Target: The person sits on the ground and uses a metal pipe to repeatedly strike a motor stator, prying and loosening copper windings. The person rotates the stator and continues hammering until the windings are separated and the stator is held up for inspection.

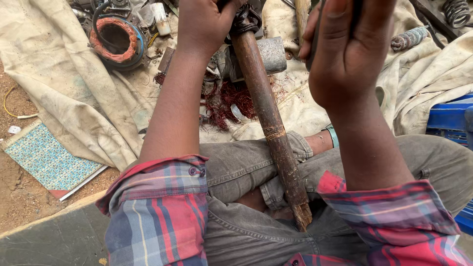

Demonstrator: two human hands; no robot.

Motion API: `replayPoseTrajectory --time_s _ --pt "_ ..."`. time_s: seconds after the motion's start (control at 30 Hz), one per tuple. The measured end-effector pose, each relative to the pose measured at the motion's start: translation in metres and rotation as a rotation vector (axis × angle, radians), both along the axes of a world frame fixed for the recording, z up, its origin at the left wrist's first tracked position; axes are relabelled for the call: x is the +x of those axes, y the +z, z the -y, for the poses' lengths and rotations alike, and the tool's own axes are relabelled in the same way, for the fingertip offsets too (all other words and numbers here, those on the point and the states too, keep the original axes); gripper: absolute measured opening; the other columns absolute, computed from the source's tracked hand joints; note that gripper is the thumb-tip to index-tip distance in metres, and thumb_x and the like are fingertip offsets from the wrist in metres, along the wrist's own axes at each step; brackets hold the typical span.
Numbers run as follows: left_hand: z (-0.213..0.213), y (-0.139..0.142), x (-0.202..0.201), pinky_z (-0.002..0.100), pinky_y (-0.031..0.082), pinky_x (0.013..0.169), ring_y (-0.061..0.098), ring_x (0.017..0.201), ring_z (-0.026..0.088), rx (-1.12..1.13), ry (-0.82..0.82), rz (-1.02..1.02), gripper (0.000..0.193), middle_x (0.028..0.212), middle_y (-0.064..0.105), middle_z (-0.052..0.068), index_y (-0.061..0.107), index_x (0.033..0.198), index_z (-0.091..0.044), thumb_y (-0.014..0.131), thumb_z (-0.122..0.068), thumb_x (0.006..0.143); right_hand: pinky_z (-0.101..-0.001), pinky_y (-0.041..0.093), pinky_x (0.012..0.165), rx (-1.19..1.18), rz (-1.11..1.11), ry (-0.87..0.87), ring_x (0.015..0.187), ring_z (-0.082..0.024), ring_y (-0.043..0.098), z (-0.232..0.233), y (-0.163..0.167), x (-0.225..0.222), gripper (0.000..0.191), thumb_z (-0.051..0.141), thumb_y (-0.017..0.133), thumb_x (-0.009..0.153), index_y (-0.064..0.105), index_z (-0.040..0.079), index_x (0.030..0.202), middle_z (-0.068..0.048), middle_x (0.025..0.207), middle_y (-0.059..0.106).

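Observation:
My left hand (204, 24) is raised close to the camera, its fingers closed on a dark twisted piece (245, 18) at the top of a long wooden hammer handle (270, 125). The handle slants down into my lap, and its grey metal head (271, 54) lies behind it on the cloth. In my right hand (345, 54), held up at the right, is a thin dark tool (315, 29) of which only an edge shows. A tangle of red copper wire (229, 101) lies on the cloth below both hands.
A dirty beige cloth (74, 88) covers the ground. On it sit a motor stator with copper winding (116, 39) at the upper left and a coil spring (456, 12) at the upper right. A blue crate (451, 120) stands right; a patterned tile (44, 157) lies left.

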State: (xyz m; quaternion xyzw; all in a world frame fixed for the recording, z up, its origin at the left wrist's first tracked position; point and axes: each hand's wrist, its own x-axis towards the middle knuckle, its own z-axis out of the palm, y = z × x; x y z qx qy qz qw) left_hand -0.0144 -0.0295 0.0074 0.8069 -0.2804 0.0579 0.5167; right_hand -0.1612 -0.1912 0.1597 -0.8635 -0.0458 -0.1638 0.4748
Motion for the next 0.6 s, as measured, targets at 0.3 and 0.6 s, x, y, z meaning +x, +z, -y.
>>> replayPoseTrajectory --time_s 0.3,0.6 --pt "-0.008 0.008 -0.004 0.034 0.063 0.083 0.077 0.096 0.027 -0.013 -0.163 0.408 0.013 0.110 0.079 0.004 0.072 0.096 -0.008 0.083 -0.004 0.090 -0.0287 0.050 0.057 0.638 -0.432 -0.248 0.065 -0.013 0.058 0.038 -0.031 -0.049 0.046 0.025 0.059 0.114 0.046 0.003 0.152 -0.006 0.083 0.059" --pt "0.007 0.026 0.000 0.036 0.061 0.078 0.080 0.091 0.025 -0.274 -0.024 0.258 0.012 0.102 0.079 0.004 0.077 0.110 -0.010 0.082 -0.010 0.099 -0.0297 0.047 0.061 1.241 -0.558 -0.437 0.066 -0.013 0.055 0.098 -0.138 -0.081 0.030 0.031 0.065 0.106 0.056 0.010 0.125 -0.002 0.081 0.058"
